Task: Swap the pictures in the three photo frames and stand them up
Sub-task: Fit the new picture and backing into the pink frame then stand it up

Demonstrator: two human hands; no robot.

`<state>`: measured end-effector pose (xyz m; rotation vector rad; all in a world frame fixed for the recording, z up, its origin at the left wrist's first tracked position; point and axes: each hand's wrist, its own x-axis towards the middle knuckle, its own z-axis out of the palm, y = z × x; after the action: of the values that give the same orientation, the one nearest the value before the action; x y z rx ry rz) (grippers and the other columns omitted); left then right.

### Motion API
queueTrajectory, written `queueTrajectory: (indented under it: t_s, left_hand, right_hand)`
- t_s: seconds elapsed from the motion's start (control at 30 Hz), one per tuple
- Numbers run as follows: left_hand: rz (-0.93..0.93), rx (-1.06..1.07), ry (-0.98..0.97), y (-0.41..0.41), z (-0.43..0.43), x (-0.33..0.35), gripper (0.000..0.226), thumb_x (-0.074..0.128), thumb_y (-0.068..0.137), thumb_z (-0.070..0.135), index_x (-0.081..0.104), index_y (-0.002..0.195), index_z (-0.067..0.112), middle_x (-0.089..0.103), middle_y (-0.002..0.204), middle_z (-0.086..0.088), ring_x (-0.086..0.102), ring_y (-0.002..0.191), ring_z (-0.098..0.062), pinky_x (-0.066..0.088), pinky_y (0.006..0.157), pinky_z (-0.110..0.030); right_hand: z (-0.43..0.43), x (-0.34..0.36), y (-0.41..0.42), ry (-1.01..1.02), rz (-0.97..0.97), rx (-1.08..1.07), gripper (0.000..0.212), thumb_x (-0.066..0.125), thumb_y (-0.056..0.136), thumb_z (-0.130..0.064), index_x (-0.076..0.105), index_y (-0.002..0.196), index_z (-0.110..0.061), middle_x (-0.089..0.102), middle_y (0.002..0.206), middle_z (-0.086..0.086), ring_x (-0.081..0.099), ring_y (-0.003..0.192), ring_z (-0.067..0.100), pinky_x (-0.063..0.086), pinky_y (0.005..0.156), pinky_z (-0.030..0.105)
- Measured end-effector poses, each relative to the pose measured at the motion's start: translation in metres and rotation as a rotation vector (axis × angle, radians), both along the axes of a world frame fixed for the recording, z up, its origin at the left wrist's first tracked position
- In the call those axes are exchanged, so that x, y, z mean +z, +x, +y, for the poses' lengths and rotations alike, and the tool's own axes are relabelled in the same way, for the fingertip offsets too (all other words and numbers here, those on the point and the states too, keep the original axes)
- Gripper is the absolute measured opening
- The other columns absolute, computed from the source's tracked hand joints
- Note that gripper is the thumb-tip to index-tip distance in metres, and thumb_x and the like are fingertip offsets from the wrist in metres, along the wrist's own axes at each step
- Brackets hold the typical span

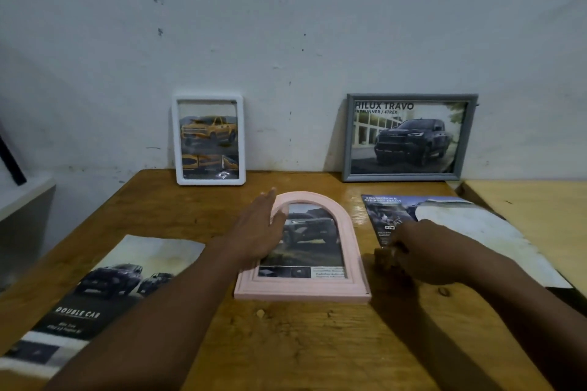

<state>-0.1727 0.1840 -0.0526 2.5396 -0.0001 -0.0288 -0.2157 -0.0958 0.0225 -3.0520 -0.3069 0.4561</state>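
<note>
Left grip (263, 227) rests flat and released on the pink arched photo frame (301, 288); right grip (409, 255) beside it is blurred, state unclear. Best lift both edges evenly.

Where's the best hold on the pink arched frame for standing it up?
Likely the straight side rails of the pink frame, taken from left and right; it lies flat, face up, so hooking under the rim there tips it onto its flat bottom edge.

Left hand (260, 228) flat, fingers straight; right hand (422, 252) curled.
</note>
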Motion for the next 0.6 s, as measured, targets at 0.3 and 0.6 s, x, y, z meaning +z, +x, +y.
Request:
queueTrajectory:
  t_s: [0.3,0.6]
  left_hand:
    - [0.05,0.102,0.1,-0.041,0.0,0.017,0.054,0.064,0.093,0.037,0.043,0.141,0.025,0.06,0.128,0.0,0.06,0.099,-0.016,0.058,0.078,-0.032]
    - [-0.077,0.195,-0.129,-0.047,-0.005,0.015,0.072,0.06,0.074,0.053,0.036,0.141,0.041,0.06,0.127,0.007,0.059,0.11,-0.02,0.059,0.085,-0.043]
  right_hand:
    - [0.043,-0.023,0.004,0.248,-0.088,-0.114,0.05,0.055,0.096,-0.046,0.05,0.135,-0.017,0.062,0.13,0.006,0.061,0.105,0.022,0.05,0.066,0.024]
    - [0.07,-0.029,0.018,0.545,-0.203,-0.274,0.054,0.065,0.089,-0.042,0.044,0.134,-0.022,0.061,0.127,0.005,0.063,0.097,0.023,0.061,0.079,0.041]
